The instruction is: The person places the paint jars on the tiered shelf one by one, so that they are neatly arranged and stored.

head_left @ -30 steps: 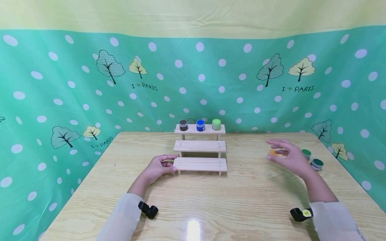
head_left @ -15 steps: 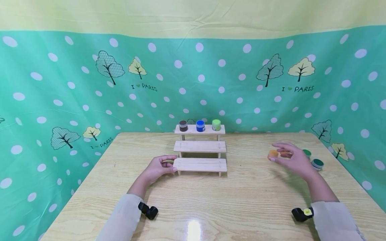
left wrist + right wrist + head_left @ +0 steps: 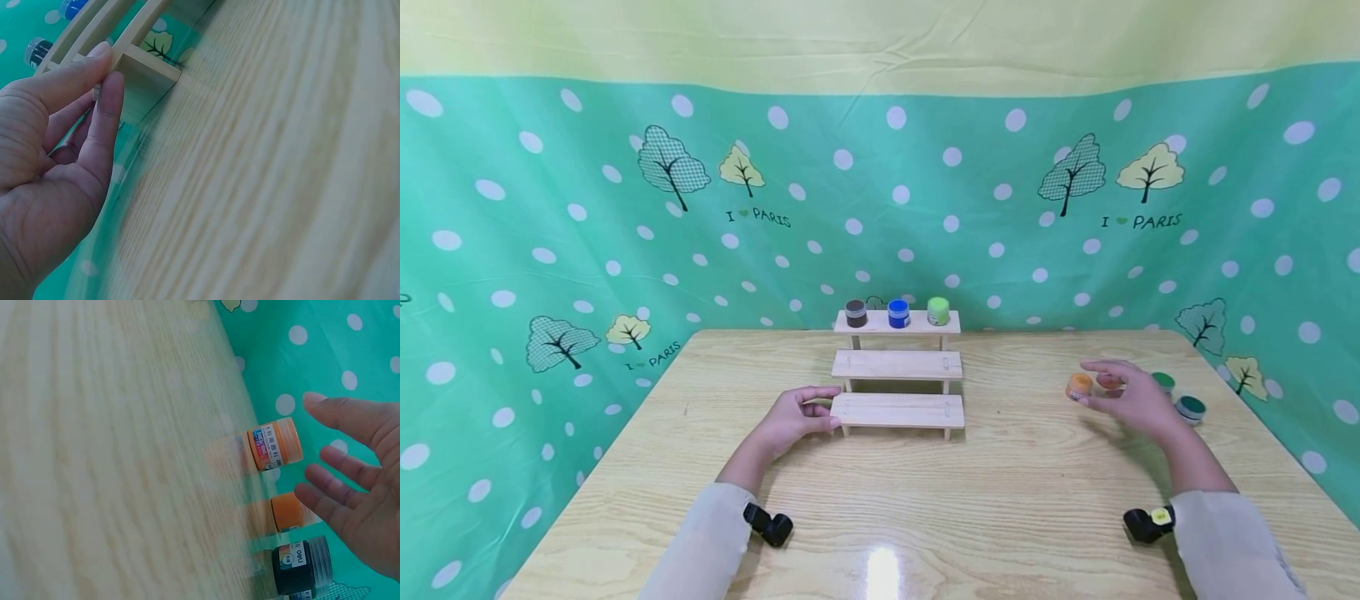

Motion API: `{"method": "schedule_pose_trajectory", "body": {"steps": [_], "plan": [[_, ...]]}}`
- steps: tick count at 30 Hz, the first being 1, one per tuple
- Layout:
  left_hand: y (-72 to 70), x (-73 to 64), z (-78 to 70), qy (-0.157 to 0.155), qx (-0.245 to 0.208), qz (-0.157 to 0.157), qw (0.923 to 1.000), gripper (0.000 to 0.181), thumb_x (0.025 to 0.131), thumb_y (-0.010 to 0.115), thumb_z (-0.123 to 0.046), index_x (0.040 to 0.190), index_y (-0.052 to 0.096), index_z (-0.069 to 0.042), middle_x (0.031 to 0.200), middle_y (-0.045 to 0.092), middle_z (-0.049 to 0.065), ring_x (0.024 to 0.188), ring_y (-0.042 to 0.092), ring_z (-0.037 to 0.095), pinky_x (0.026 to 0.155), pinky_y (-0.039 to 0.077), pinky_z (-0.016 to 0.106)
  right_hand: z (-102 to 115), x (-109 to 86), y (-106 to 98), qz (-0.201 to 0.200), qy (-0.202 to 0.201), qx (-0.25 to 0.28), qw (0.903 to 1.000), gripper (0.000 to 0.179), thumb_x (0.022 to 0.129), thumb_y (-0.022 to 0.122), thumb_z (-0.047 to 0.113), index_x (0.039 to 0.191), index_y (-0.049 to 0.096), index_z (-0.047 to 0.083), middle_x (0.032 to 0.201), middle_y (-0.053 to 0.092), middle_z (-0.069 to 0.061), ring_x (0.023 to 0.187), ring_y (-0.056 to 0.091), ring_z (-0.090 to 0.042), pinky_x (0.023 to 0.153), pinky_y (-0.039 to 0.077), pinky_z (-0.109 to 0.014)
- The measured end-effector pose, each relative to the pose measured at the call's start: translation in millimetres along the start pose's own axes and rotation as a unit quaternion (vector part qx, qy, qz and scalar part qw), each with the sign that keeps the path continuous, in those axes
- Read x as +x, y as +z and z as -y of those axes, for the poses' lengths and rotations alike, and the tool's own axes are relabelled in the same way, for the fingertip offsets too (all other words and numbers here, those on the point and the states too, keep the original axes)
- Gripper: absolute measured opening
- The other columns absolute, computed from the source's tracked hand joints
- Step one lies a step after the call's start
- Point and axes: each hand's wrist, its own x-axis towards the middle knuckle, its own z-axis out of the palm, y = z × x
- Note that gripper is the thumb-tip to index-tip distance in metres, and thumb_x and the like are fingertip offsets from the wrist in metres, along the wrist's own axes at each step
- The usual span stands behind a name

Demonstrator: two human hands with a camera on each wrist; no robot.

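A three-step wooden display stand [image 3: 898, 364] stands on the table. My left hand [image 3: 793, 422] pinches the left end of its lowest step between thumb and fingers; the left wrist view shows the thumb [image 3: 75, 74] on the wood. On the top step sit a dark brown paint jar [image 3: 856, 314], a blue paint jar [image 3: 898, 314] and a light green paint jar [image 3: 938, 312]. Over on the right, my right hand [image 3: 1129, 402] holds nothing, its fingers spread apart beside a light orange paint jar [image 3: 273, 445]. A second, deeper orange paint jar [image 3: 287, 511] is partly hidden by the fingers.
Behind the right hand stand a green-lidded paint jar [image 3: 1163, 382] and a dark green paint jar [image 3: 1190, 408]. Polka-dot cloth [image 3: 760, 275] hangs around the table's back and sides. Wood-grain tabletop [image 3: 1000, 500] spreads in front of the stand.
My right hand has shifted right and slightly nearer, uncovering the light orange jar it had mostly hidden. The left hand and stand stay where they were.
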Motion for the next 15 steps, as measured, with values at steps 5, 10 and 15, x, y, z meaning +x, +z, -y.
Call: {"method": "schedule_pose_trajectory", "body": {"steps": [5, 10, 15], "plan": [[-0.3, -0.2, -0.4, 0.002, 0.001, 0.001, 1.0, 0.059, 0.076, 0.082, -0.004, 0.131, 0.061, -0.006, 0.093, 0.065, 0.012, 0.083, 0.063, 0.019, 0.071, 0.058, 0.029, -1.2, 4.7, -0.2, 0.016, 0.006, -0.016, 0.9997, 0.065, 0.087, 0.075, 0.021, 0.142, 0.047, 0.001, 0.135, 0.044, -0.035, 0.12, 0.044, -0.053, 0.09, 0.046, -0.064], [-0.2, -0.3, -0.6, 0.002, 0.004, 0.002, 1.0, 0.059, 0.076, 0.083, -0.004, 0.131, 0.061, -0.006, 0.092, 0.065, 0.012, 0.083, 0.063, 0.019, 0.071, 0.058, 0.029, -1.9, 9.9, 1.5, 0.02, 0.009, -0.028, 0.9994, 0.066, 0.086, 0.076, 0.022, 0.14, 0.047, -0.003, 0.129, 0.049, -0.036, 0.117, 0.047, -0.052, 0.088, 0.048, -0.061], [0.0, 0.0, 0.0, 0.007, 0.0, 0.007, 1.0, 0.06, 0.076, 0.083, -0.005, 0.131, 0.06, -0.005, 0.093, 0.066, 0.013, 0.083, 0.064, 0.02, 0.072, 0.058, 0.03, -5.0, 14.6, 4.8, 0.011, 0.015, -0.045, 0.9988, 0.068, 0.084, 0.078, 0.026, 0.138, 0.049, -0.004, 0.12, 0.057, -0.031, 0.109, 0.055, -0.045, 0.084, 0.052, -0.054]]}}
